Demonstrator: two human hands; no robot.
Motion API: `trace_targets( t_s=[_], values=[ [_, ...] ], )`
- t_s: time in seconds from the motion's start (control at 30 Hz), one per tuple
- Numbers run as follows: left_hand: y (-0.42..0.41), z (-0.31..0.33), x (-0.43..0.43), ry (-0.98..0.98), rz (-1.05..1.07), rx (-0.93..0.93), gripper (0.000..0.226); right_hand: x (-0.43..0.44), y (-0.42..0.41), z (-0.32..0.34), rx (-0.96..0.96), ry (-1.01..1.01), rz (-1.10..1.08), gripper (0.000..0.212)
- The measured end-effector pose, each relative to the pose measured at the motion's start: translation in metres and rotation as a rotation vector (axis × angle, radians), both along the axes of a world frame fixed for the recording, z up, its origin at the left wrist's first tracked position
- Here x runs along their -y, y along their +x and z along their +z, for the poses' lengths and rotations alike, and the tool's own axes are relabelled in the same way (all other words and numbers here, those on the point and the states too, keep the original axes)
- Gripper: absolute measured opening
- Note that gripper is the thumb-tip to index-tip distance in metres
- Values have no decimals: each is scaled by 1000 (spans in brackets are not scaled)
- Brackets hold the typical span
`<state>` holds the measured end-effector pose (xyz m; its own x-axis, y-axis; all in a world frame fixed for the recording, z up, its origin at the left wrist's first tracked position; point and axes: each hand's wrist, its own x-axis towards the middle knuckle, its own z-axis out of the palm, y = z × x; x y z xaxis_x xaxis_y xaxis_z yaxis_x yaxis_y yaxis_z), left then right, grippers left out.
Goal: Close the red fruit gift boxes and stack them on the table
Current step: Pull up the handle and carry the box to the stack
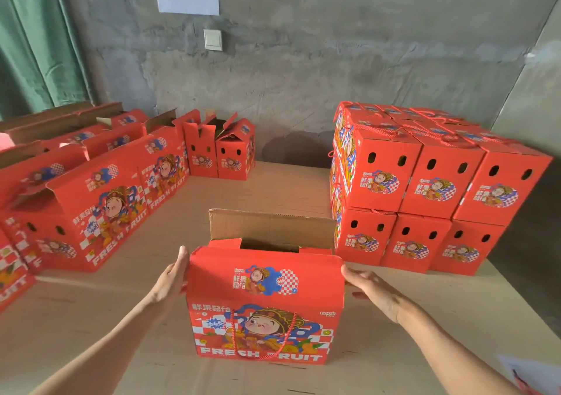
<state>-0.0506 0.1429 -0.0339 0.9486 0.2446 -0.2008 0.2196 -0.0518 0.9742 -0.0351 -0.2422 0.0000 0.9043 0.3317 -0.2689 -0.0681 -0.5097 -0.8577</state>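
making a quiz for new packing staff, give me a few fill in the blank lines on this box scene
1. The box between the two hands has its top ____.
2. The closed boxes at the right stand ____ layers high.
3. The left hand lies flat against the box's ____ side, the right hand at the opposite side.
4. The rope handle on the box's front is ____.
Missing words: open; two; left; red.

Red box (264, 309) upright between left hand (171, 279) and right hand (373, 291), rear flap up; closed stack (425, 188) beyond the right, open boxes (100, 200) beyond the left.
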Motion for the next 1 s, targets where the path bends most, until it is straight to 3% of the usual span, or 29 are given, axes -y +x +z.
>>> trace_targets(
  t_s=[0.13,0.3,0.5,0.8,1.0],
  values=[
    [-9,12,10,13,-73,12,47,-18,-5,-10,303,-26,-188,26],
    [-11,9,13,121,-87,78,35,-35,-15,-18,525,-124,-245,29],
    [-13,4,27,332,-36,249,28,-39,-13,-28,570,-73,-314,25],
    [-5,5,32,440,133,190,24,-51,-2,-30,628,-36,-491,22],
    [0,7,28,425,135,164,22,-50,5,-31,667,-111,-464,18]
  ],
)
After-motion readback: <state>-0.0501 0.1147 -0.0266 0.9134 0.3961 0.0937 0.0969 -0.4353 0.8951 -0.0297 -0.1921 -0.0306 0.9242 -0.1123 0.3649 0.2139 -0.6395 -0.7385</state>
